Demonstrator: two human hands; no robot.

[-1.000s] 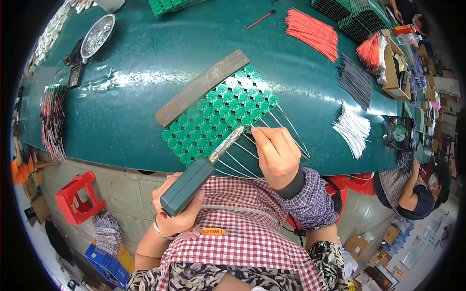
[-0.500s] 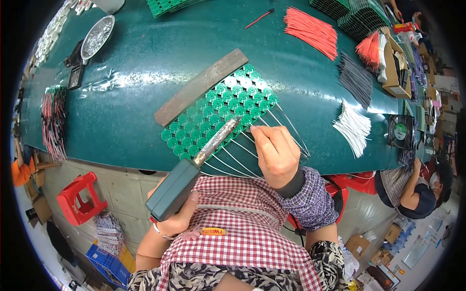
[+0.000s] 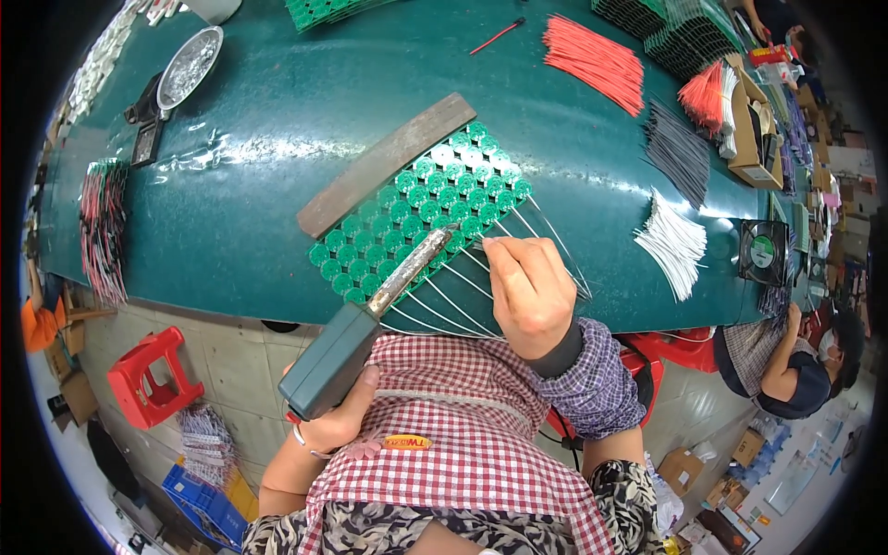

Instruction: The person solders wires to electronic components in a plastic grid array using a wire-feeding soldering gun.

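My left hand (image 3: 344, 407) is closed round the dark green handle of a soldering iron (image 3: 335, 356). The iron's metal barrel slants up over a panel of small round green circuit boards (image 3: 412, 208), its tip at the panel's near right edge. Just right of that tip, my right hand (image 3: 529, 289) pinches a thin white wire (image 3: 480, 242) whose end is at the board's edge. Several other white wires (image 3: 450, 303) trail from the same edge toward me and pass under or beside my right hand. A flat brown bar (image 3: 387, 166) lies along the panel's far left side.
Bundles of red wires (image 3: 594, 63), black wires (image 3: 677, 153) and white wires (image 3: 672, 245) lie at the right. A small black fan (image 3: 764, 252) stands beyond them. At the left are a metal dish (image 3: 190, 69) on a stand and red-and-black wires (image 3: 104, 231). More green panels (image 3: 694, 37) are stacked far right.
The panel and bar sit very slightly further right in the picture. Both hands keep nearly the same pose, the iron's tip still at the panel's edge.
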